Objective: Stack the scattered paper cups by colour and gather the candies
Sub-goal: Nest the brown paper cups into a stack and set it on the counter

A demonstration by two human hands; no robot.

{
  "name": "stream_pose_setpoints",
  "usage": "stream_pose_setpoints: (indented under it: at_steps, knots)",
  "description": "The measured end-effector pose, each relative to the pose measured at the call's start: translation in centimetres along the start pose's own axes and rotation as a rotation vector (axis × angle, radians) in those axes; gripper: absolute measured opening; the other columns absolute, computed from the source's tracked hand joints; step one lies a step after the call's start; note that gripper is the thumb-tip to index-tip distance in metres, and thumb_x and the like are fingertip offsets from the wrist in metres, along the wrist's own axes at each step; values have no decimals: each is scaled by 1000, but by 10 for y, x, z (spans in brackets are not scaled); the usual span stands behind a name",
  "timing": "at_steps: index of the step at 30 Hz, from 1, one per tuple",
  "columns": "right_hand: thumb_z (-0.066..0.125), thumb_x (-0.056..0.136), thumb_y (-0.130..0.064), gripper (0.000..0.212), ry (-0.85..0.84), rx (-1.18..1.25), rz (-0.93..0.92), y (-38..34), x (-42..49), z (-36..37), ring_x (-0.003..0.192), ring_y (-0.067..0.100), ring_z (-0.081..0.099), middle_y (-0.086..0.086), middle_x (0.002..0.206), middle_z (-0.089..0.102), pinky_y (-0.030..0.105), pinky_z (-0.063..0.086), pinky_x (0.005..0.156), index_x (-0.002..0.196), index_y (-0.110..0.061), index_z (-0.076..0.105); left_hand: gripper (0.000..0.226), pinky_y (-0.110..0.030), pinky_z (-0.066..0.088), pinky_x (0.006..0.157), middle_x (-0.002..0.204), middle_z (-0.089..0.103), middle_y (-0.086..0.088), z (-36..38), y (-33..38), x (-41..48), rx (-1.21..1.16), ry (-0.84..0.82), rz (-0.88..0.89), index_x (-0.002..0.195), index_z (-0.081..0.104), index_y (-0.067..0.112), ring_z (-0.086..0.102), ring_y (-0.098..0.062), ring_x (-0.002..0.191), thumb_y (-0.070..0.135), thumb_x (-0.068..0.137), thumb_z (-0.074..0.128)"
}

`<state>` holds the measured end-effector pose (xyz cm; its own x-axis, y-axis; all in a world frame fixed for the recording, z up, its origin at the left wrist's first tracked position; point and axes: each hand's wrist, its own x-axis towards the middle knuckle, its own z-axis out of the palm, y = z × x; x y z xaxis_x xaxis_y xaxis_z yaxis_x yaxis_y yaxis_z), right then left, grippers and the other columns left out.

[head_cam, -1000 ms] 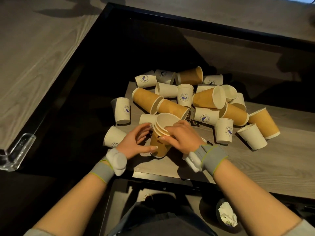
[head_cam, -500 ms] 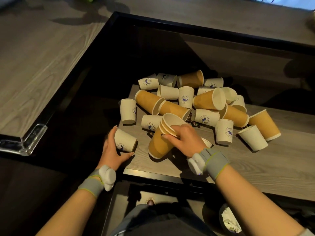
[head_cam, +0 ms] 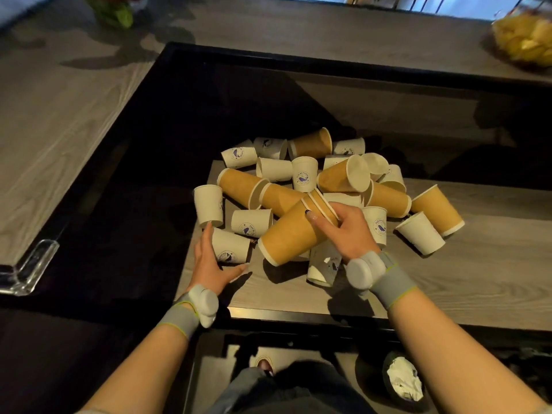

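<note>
On the white cups [head_cam: 304,174], a purple whale-like logo, lettering too small to read. Heaped with orange cups [head_cam: 310,143] across the wooden table [head_cam: 478,279]. Below at near right, a bin [head_cam: 387,362] with crumpled paper [head_cam: 403,380]. Right hand [head_cam: 349,234] clamped round the rim end of a tilted orange stack [head_cam: 289,237]. Left hand [head_cam: 207,261] curled round a lying white cup [head_cam: 231,249] at the near-left edge.

Counter: a grey wood-grain counter [head_cam: 59,130], edged in black, wraps my left and far side.
Corner: a clear guard [head_cam: 28,268] caps its near corner.
Work surface: a lower wooden table [head_cam: 478,279] in front of me.
Floor: dark, with a bin [head_cam: 403,380] of crumpled white paper.
Light: a bright strip [head_cam: 448,7] beyond the counter.
</note>
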<state>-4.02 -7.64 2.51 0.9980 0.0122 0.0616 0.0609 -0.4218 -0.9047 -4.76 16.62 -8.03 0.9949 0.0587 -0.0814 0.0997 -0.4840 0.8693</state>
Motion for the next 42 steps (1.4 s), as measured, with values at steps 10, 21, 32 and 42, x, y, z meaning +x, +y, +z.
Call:
stream_pose_setpoints:
  at_steps: [10, 21, 32, 42]
  knots:
    - [64, 84, -20, 15, -4, 38, -60, -24, 18, 28, 70, 13, 52, 5, 72, 58, 25, 45, 65, 84, -5, 65, 49, -27, 28, 97, 146, 27, -8, -20, -10, 6, -214, 76, -139, 140, 27, 30, 33, -17, 129, 42, 94, 38]
    - [64, 84, -18, 8, -43, 36, -102, -32, 35, 56, 55, -5, 48, -6, 62, 52, 7, 37, 55, 78, -14, 63, 52, -30, 24, 99, 150, 23, -5, -28, -14, 8, -284, 126, -202, 141, 25, 33, 26, -21, 135, 47, 92, 38]
    - [65, 83, -18, 28, -82, 68, -127, -53, 66, 77, 49, 1, 39, 1, 55, 43, 12, 31, 48, 70, 5, 56, 102, -46, 35, 105, 138, 38, 4, -54, 49, 31, 53, -46, 126, 133, 23, 45, 35, -22, 128, 70, 47, 71]
    - [52, 91, -27, 28, 57, -267, 99, 1, 128, 50, 98, 28, 55, 20, 109, 59, 26, 43, 77, 106, -5, 59, 94, -48, 47, 91, 126, 49, -2, -57, 61, 74, 144, -45, 83, 129, 29, 34, 51, -26, 111, 61, 51, 75]
